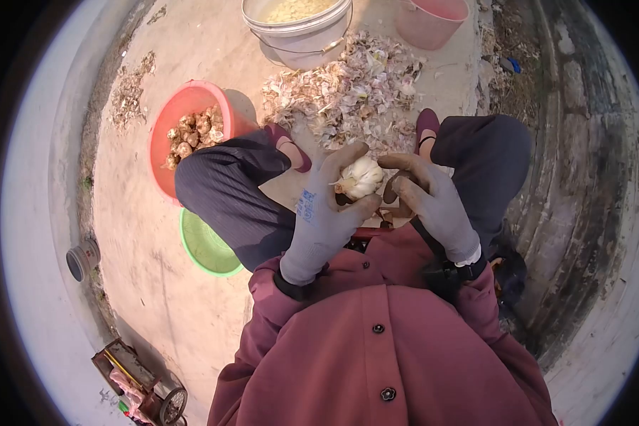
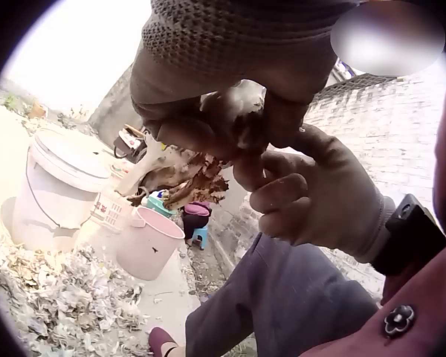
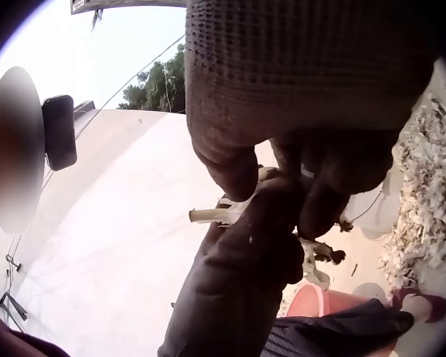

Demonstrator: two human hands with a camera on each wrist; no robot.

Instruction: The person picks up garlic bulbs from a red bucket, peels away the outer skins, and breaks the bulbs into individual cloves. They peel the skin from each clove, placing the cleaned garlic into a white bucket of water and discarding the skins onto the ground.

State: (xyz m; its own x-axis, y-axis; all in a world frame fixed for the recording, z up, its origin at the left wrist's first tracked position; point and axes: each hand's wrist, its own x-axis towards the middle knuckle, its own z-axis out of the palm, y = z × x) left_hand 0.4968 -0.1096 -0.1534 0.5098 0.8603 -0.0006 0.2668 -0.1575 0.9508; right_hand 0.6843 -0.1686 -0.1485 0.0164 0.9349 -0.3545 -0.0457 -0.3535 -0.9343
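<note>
A white garlic bulb [image 1: 362, 177] with a short stem sits between the two gloved hands, above the lap. Fingers and thumb of my left hand [image 1: 326, 213] curl round it from the left. My right hand [image 1: 433, 202] has its fingers bent at the bulb's right side, gripping at its edge. Dry brown skin [image 2: 201, 182] hangs below the hands in the left wrist view. The stem [image 3: 208, 216] sticks out past the fingers in the right wrist view, where the hands hide most of the bulb. Both gloves are grey, with dirty, darkened fingers.
Loose garlic peelings [image 1: 348, 92] lie heaped between the feet. Beyond stand a white bucket [image 1: 298, 42] of peeled cloves and a pink bucket [image 1: 433, 21]. A red tub [image 1: 167, 124] of unpeeled bulbs and a green basin [image 1: 209, 245] are at the left. A cart [image 1: 138, 387] stands lower left.
</note>
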